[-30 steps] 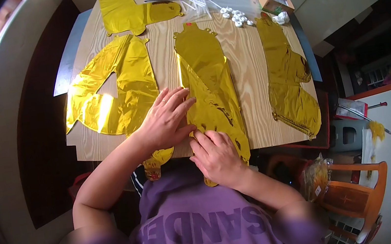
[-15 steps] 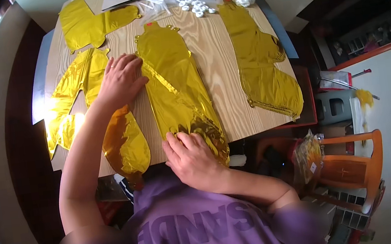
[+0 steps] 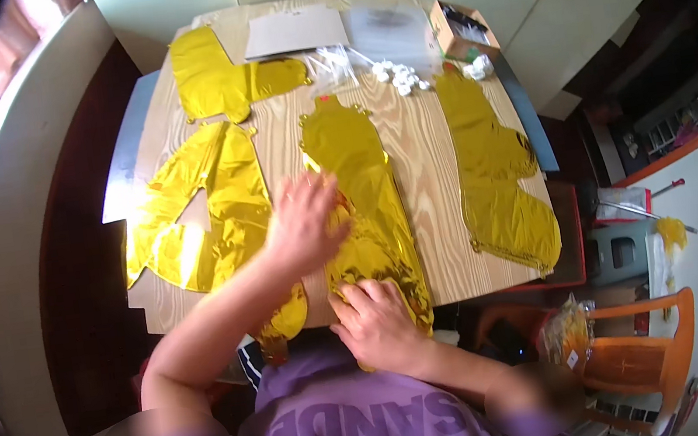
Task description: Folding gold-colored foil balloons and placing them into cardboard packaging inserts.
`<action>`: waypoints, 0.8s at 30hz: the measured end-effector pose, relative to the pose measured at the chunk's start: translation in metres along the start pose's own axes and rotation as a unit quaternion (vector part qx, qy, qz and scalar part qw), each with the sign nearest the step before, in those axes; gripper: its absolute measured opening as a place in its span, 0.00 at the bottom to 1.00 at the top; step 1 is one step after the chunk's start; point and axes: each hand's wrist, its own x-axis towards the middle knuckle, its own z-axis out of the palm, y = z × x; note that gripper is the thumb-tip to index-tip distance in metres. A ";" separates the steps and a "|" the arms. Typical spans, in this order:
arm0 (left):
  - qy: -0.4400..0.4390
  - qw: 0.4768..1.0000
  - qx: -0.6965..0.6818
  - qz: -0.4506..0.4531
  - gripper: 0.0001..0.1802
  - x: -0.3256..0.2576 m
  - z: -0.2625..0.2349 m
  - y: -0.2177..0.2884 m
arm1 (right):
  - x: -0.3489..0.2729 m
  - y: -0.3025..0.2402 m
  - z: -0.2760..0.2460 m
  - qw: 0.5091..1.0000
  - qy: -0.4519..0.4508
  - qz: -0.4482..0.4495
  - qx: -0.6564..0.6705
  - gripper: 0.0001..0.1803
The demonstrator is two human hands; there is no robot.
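A flat gold foil balloon (image 3: 345,141) lies lengthwise down the middle of the table, its near end crumpled at the front edge. Over its left side is my left hand (image 3: 305,219), slightly blurred, fingers apart and holding nothing. My right hand (image 3: 381,324) is closed on the balloon's near end, fingertips on top of the foil; the thumb's grip is partly hidden. Beside my left forearm lies another gold foil balloon (image 3: 234,184) with a slanted, forked shape, partly covered by that arm.
More flat gold balloons lie at the far left (image 3: 206,69) and on the right (image 3: 486,156). Along the far side are a grey board (image 3: 294,31), white sticks (image 3: 333,66), small white round pieces (image 3: 401,77) and a wooden box (image 3: 464,31). A wooden chair (image 3: 636,356) stands at right.
My left hand has moved from the balloon's left edge over its surface, nearer my right hand. My right hand still holds the near end. The view has tilted up, showing more cabinets.
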 end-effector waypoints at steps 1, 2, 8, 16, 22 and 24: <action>-0.008 1.000 0.002 0.008 0.42 -0.012 0.004 0.008 | 0.004 0.001 -0.007 1.000 -0.018 0.000 0.007 0.24; -0.016 1.000 0.002 0.015 0.44 -0.020 0.007 0.012 | 0.008 0.009 -0.011 0.998 -0.024 -0.015 0.050 0.24; -0.019 0.999 0.008 0.025 0.45 -0.006 0.016 -0.008 | 0.105 0.116 -0.072 0.955 0.011 0.068 0.287 0.17; -0.077 0.997 0.000 0.023 0.46 0.018 0.011 -0.020 | 0.320 0.263 -0.090 0.987 0.098 0.126 0.004 0.16; -0.065 0.998 0.008 0.022 0.46 0.017 0.011 -0.022 | 0.394 0.275 -0.074 0.963 -0.091 0.243 -0.075 0.46; -0.069 0.997 0.003 0.017 0.46 0.017 0.009 -0.021 | 0.402 0.265 -0.063 0.962 -0.125 0.222 -0.102 0.60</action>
